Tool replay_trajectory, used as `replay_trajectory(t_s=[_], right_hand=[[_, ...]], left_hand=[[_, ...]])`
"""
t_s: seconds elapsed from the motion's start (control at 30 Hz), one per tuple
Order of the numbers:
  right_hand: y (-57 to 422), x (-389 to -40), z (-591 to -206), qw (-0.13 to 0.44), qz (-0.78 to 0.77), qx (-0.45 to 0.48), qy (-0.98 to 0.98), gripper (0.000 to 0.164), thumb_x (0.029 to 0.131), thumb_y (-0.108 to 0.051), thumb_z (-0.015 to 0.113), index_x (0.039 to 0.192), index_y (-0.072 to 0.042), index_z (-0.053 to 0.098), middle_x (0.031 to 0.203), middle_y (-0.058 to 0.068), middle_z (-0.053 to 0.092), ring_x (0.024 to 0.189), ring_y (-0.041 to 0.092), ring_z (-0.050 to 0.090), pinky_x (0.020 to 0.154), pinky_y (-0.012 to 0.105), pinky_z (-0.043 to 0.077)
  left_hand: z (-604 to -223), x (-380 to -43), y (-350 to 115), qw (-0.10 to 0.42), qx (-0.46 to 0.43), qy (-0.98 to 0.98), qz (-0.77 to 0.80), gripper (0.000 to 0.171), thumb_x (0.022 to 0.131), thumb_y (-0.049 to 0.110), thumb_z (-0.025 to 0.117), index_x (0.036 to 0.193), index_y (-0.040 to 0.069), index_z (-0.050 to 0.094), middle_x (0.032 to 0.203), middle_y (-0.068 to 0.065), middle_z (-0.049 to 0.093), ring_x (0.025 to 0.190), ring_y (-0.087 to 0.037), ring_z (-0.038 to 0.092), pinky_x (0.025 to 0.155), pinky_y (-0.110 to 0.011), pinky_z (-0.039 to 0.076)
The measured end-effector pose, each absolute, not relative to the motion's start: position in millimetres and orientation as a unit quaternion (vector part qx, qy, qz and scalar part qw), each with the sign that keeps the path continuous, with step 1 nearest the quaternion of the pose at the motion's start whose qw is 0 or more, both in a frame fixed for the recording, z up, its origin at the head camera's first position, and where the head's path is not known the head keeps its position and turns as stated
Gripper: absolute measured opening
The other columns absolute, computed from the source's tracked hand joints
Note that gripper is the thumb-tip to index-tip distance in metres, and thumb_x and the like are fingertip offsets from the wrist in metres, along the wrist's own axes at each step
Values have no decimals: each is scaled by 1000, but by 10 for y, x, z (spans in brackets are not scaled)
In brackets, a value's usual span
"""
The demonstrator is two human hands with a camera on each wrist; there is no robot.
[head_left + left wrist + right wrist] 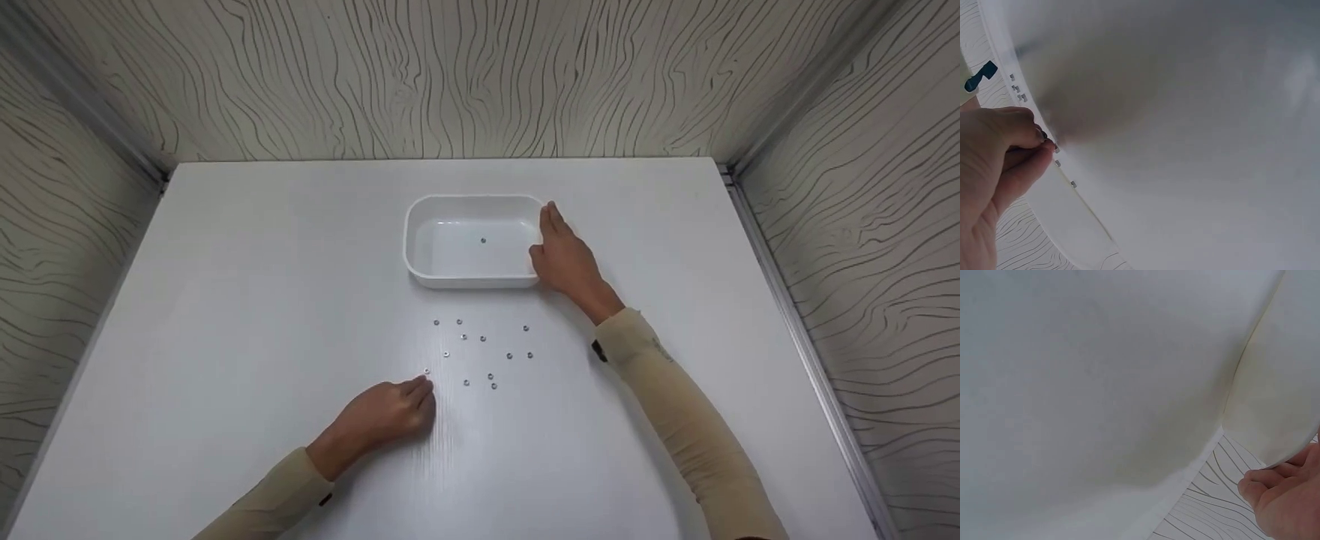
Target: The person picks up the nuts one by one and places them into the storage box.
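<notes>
My left hand (390, 412) is low over the table, left of the scattered small metal nuts (482, 339). In the left wrist view, a dark nut (1044, 135) is pinched between its thumb and fingertips. One more nut (427, 371) lies just beyond those fingertips. My right hand (566, 259) grips the right wall of a white rectangular tray (480, 283), thumb over the rim and fingers along the outside. A single nut (484, 241) sits on the tray's floor. The right wrist view shows the fingers (1266, 478) at the tray's edge.
The white table (247, 300) carries the tray toward its far side, with the nuts spread between tray and left hand. Wood-patterned walls (450, 82) stand behind and at both sides. A metal rail (795, 315) runs along the right edge.
</notes>
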State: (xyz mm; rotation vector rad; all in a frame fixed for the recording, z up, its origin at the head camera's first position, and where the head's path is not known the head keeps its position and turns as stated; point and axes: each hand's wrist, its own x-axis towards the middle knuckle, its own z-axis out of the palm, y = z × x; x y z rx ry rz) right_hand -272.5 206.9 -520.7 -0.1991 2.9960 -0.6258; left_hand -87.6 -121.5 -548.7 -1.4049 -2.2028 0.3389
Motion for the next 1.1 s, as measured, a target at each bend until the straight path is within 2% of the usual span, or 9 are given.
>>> replay_trajectory(t_s=[0.2,0.5,0.67,0.77,0.87,1.0,1.1], right_hand=[[2064,-2714,-5206,36,-210,-64,975,72,107,-22,46,166,3,15,177,18,11,161,38,28,129,53,36],[2073,-2718,-5211,33,-219,-74,972,72,107,-21,47,166,4,14,177,20,11,162,37,26,129,52,37],[2115,-2721,-5199,32,-215,-67,974,71,107,-20,47,166,4,14,177,19,11,162,37,24,130,53,35],[2108,-2722,-5193,34,-215,-64,974,71,107,-20,47,166,3,15,177,19,11,161,38,28,126,54,40],[2079,-2727,-5194,38,-216,-68,973,71,107,-21,47,166,3,15,177,18,11,160,38,31,124,54,42],[2065,-2723,-5197,35,-218,-68,973,71,107,-22,47,166,2,16,178,17,12,160,37,32,127,53,40],[2078,-2715,-5198,32,-217,-68,973,71,107,-22,47,166,1,16,178,17,12,158,37,35,126,53,41]], left_hand=[[-5432,-880,-1240,232,-519,-818,86,30,71,3,94,98,8,81,100,-2,81,88,-9,79,62,-21,63],[-5344,-893,-1273,157,-490,-856,-50,36,71,-9,89,104,1,80,108,-8,82,88,-17,81,73,-25,66],[-5306,-939,-1188,112,-466,-866,-140,28,79,-8,84,104,4,79,109,-10,83,91,-18,82,78,-27,67],[-5282,-960,-1150,79,-443,-872,-195,25,83,-8,81,105,5,80,108,-9,83,94,-17,82,81,-27,67],[-5252,-972,-1144,54,-420,-870,-252,27,84,-14,76,103,4,80,100,-7,83,86,-12,81,77,-24,67],[-5204,-1006,-1110,39,-392,-861,-323,28,85,-15,75,105,3,81,98,-7,83,87,-12,80,78,-25,67],[-5146,-1042,-1053,45,-377,-851,-364,28,85,-12,78,109,2,82,105,-10,83,100,-18,81,85,-28,67]])
